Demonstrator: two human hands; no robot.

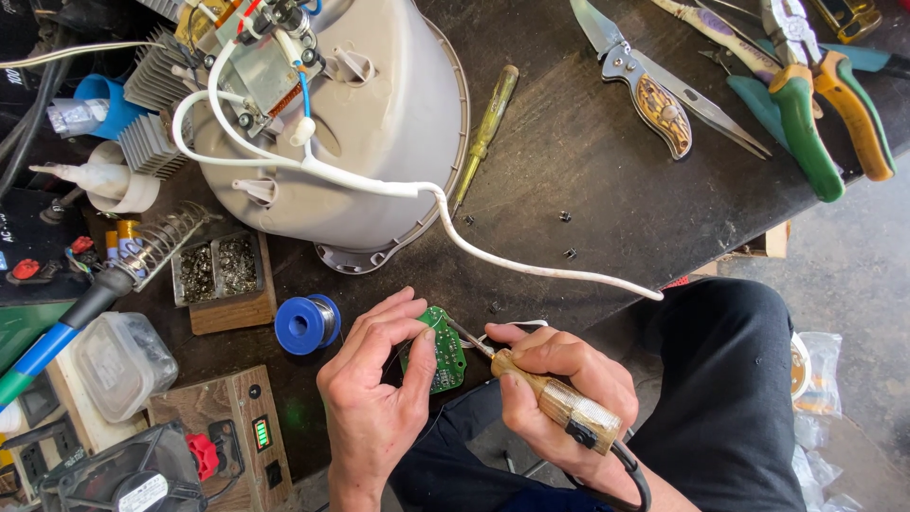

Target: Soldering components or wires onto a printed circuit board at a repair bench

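Pinching a green circuit board [442, 353], the left hand [379, 389] faces the right hand [559, 389] gripping, seemingly, a soldering iron [555, 398].

Solder spool [307, 324] just beside hands.

Two hands are seen, the left hand [374, 398] and the right hand [559, 403]. One green circuit board [444, 353] is pinched in the left fingers [417, 332]; one soldering iron [555, 398] is gripped in the right. One blue solder spool [307, 324] is counted just left of the left fingers. Far beyond the fingertips, one yellow screwdriver [485, 133], one folding knife [640, 81] and two green-handled pliers [806, 123] are counted.
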